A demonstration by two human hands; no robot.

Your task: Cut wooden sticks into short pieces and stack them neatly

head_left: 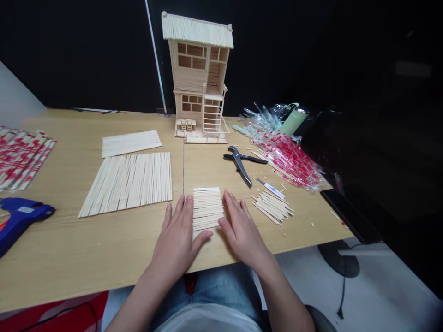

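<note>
Between my two hands lies a small panel of short wooden sticks (207, 209), set side by side flat on the table. My left hand (178, 237) rests along the panel's left edge, fingers stretched out and thumb toward its lower edge. Along the right edge lies my right hand (240, 226), its fingers extended and its thumb touching or close to the lower right corner. Neither hand grips anything. To the right is a loose pile of cut wooden sticks (272, 207), with a white-handled craft knife (272, 188) just above it.
A stick model house (199, 78) stands at the back. Two stick panels, a large one (129, 182) and a smaller one (131, 143), lie left. Pliers (238, 161), red-marked wrapped sticks (294, 161), a green cylinder (294, 121) and a blue glue gun (22, 219) are also on the table (104, 263).
</note>
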